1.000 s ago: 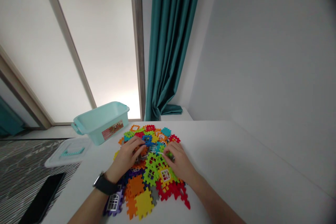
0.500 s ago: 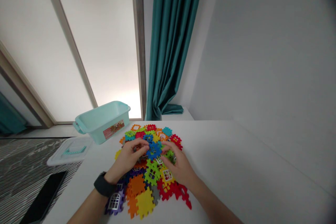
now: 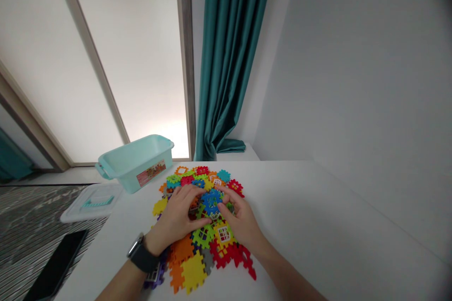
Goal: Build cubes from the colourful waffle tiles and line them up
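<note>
A blue toothed building tile (image 3: 212, 201) is pinched at its right side between the thumb and fingers of my right hand (image 3: 241, 218). My left hand (image 3: 178, 216), with a dark watch on its wrist, is open over the left of the pile. Its thumb and fingers are spread apart to the left of the blue tile. Beneath both hands lies a heap of colourful interlocking tiles, among them a green window tile (image 3: 204, 235), a yellow window tile (image 3: 223, 234), an orange tile (image 3: 181, 249) and a yellow tile (image 3: 194, 273). My left hand hides part of the heap.
On the white table (image 3: 310, 225), a mint plastic bin (image 3: 151, 155) stands at the back left. Its clear lid (image 3: 88, 209) lies beside it at the left edge. A black phone-like slab (image 3: 56, 263) is at the lower left. Behind hangs a teal curtain (image 3: 235, 66).
My left hand has spread its fingers and come away from the blue tile, turning palm down over the pile. The tile has shifted slightly right with my right hand.
</note>
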A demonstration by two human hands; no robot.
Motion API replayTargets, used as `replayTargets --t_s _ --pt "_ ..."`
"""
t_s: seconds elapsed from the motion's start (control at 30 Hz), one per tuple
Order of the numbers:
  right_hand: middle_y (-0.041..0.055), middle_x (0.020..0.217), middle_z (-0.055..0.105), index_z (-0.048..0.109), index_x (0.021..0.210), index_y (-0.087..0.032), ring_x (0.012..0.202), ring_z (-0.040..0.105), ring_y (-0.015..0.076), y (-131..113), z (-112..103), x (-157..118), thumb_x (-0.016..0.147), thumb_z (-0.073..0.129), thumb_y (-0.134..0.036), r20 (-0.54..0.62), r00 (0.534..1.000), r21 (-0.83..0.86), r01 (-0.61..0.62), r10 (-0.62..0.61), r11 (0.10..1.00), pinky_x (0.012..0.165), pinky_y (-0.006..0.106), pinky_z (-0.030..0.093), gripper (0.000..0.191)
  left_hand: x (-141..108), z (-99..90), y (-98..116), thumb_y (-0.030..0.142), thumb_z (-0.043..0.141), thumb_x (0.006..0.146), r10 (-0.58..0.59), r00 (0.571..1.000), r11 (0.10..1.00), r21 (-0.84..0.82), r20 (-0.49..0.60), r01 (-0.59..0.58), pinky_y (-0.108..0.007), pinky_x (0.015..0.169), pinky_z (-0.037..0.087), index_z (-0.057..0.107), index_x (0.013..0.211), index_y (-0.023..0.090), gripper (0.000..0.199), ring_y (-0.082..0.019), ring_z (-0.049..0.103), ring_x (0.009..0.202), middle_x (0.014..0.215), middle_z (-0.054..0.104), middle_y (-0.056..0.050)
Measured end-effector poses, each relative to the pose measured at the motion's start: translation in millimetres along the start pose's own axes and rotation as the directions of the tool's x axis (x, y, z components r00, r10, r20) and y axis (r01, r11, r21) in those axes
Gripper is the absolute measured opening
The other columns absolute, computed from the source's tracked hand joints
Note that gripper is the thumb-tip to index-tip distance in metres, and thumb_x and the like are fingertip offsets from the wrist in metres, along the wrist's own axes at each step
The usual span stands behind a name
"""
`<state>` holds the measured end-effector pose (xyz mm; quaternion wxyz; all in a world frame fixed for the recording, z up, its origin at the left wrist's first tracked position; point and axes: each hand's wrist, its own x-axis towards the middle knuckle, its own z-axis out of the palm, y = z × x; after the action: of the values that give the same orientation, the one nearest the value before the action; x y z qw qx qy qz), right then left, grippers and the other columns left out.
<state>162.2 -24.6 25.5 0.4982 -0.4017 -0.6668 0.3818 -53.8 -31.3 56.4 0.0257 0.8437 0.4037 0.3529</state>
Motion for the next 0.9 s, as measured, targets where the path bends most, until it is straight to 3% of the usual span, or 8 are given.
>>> replayTargets --t_s 0.27,0.47,0.57,0.63,0.7,0.77,0.9 --pt "-0.0023 0.084 0.055 0.062 0.127 -0.025 0.082 0.060 0.0174 2 2 0 0.088 0.061 -0.029 0.017 1.000 0.031 -0.013 0.012 0.999 0.084 0.033 0.047 0.038 0 0.6 -2 0.030 0.076 0.080 0.054 0.999 0.990 0.133 0.006 -0.054 -0.043 0.091 0.047 0.058 0.120 0.021 0.044 -0.028 0.059 0.105 0.116 0.063 -0.009" --pt "0.0014 0.089 0.065 0.064 0.093 -0.022 0.087 0.063 0.0200 2 -4 3 0.087 0.061 -0.030 0.004 0.999 0.009 -0.033 0.033 0.999 0.081 0.032 0.048 0.010 0 -0.4 0 0.018 0.065 0.086 0.082 0.993 0.989 0.117 0.090 -0.092 -0.044 0.096 0.045 0.056 0.131 0.025 0.047 -0.026 0.059 0.104 0.115 0.066 -0.006" --pt "0.0000 0.082 0.065 0.060 0.086 -0.022 0.082 0.063 0.0191 1 -3 5 0.086 0.063 -0.030 -0.013 0.999 0.018 -0.044 0.045 0.999 0.078 0.031 0.048 0.008 0 1.5 -1 0.015 0.056 0.093 0.087 0.994 0.993 0.073 0.059 -0.091 -0.042 0.094 0.045 0.053 0.134 0.024 0.043 -0.023 0.061 0.095 0.103 0.069 -0.004" --pt "-0.0020 0.078 0.064 0.059 0.096 -0.022 0.077 0.064 0.0178 2 -2 4 0.086 0.063 -0.029 -0.003 0.998 0.037 -0.056 0.056 0.998 0.075 0.030 0.049 0.012 1 2.4 -4 0.019 0.052 0.097 0.063 0.998 0.998 0.021 0.010 -0.063 -0.040 0.089 0.047 0.058 0.125 0.023 0.029 -0.022 0.061 0.091 0.097 0.070 -0.004" --pt "-0.0042 0.076 0.063 0.057 0.115 -0.023 0.074 0.064 0.0165 1 -2 3 0.088 0.061 -0.027 0.038 0.998 0.035 -0.051 0.050 0.998 0.075 0.030 0.049 0.027 1 1.9 -5 0.024 0.051 0.100 0.032 0.999 0.999 -0.036 -0.024 -0.033 -0.039 0.086 0.048 0.063 0.109 0.023 0.015 -0.021 0.062 0.091 0.096 0.071 -0.004" --pt "-0.0037 0.079 0.064 0.054 0.128 -0.024 0.076 0.065 0.0166 0 -3 2 0.090 0.059 -0.025 0.080 0.997 -0.022 -0.014 0.016 1.000 0.079 0.031 0.051 0.039 2 0.1 -6 0.027 0.051 0.101 0.002 1.000 0.996 -0.084 -0.028 -0.004 -0.039 0.086 0.049 0.065 0.099 0.023 0.014 -0.021 0.063 0.091 0.094 0.072 -0.003" --pt "0.0069 0.117 0.067 0.060 0.130 -0.026 0.111 0.063 0.0233 -7 -14 1 0.088 0.064 -0.023 0.140 0.979 -0.229 0.175 -0.146 0.958 0.100 0.041 0.049 0.042 3 -3.9 -7 0.027 0.052 0.101 -0.041 0.999 0.986 -0.161 -0.004 0.040 -0.039 0.088 0.051 0.066 0.096 0.023 0.015 -0.021 0.065 0.092 0.093 0.073 -0.003"
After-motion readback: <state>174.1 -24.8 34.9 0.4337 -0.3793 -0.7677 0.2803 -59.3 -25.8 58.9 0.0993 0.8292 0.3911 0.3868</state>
